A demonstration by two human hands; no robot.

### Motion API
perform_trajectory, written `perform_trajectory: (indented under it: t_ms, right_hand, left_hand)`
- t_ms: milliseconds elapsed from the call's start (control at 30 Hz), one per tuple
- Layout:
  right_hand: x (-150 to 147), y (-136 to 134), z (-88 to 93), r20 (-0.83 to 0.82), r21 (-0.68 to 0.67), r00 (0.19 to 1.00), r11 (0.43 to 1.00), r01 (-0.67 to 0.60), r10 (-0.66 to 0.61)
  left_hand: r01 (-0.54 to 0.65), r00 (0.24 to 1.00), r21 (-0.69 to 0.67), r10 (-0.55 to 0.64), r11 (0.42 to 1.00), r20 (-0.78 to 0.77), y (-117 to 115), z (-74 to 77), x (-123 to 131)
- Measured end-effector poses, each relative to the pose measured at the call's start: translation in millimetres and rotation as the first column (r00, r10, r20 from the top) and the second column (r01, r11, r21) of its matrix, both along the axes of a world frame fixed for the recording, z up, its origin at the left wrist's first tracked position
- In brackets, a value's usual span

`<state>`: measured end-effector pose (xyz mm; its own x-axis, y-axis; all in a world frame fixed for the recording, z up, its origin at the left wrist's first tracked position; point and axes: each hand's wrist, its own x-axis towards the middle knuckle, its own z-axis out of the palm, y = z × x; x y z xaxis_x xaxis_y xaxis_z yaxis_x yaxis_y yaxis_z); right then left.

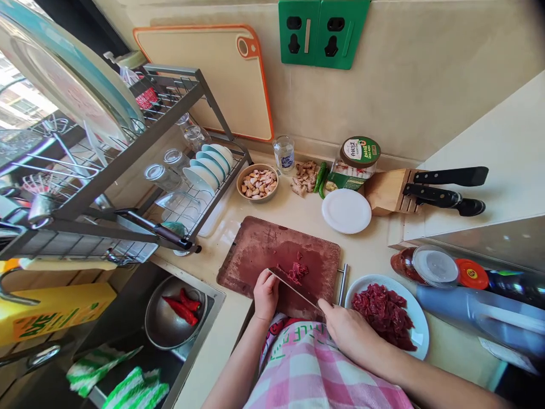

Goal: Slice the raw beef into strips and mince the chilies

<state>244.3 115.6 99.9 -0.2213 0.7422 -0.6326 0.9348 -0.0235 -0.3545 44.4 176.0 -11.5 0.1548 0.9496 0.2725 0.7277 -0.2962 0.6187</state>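
Observation:
My right hand [347, 325] is closed around the handle of a kitchen knife [298, 291], whose blade points left over the near part of a brown cutting board [251, 250]. At the blade's far end, the fingers of my left hand [266, 292] are pinched together on the tip. Just beyond the blade, a small heap of cut dark red meat [298, 271] lies on the wet board. Beside my right hand, a white plate [419, 301] carries a larger pile of sliced red meat [382, 313].
Left are a dish rack [221, 193] and a sink with a metal bowl [155, 332] of red chillies [181, 309]. Behind the board stand a garlic bowl [258, 199], a glass [284, 154], ginger [304, 177], a small white plate [347, 211] and a knife block [387, 190]. Bottles [481, 312] lie right.

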Motion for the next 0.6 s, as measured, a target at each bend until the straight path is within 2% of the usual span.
perform_trajectory:
  t_ms: [167, 267, 333, 467, 600]
  right_hand:
    - [-41.6, 47.0, -18.5, 0.007, 0.069, 1.0, 0.998, 0.016, -0.017]
    - [-41.7, 58.0, -19.4, -0.025, 0.085, 1.0, 0.996, 0.017, -0.015]
    - [-30.9, 51.5, -15.6, -0.041, 0.094, 0.999, 0.995, 0.035, -0.031]
    - [-8.5, 20.8, -4.4, -0.058, 0.102, 0.997, 0.994, 0.049, -0.043]
    - [7.1, -8.8, 2.2, -0.048, 0.028, 0.999, 0.999, 0.025, -0.024]
  left_hand:
    - [0.017, 1.0, -0.036, -0.016, 0.999, 0.019, 1.7, 4.7, 0.9]
    - [0.046, 0.998, -0.088, -0.042, 0.995, 0.041, 1.2, 9.8, 1.0]
    - [0.04, 0.998, -0.091, -0.036, 0.995, 0.048, 0.6, 10.8, 0.2]
    - [0.018, 1.0, -0.036, -0.017, 0.999, 0.023, 0.9, 6.2, -3.3]
    - [0.04, 0.999, 0.008, -0.04, 0.999, 0.001, 2.0, 1.8, -4.6]
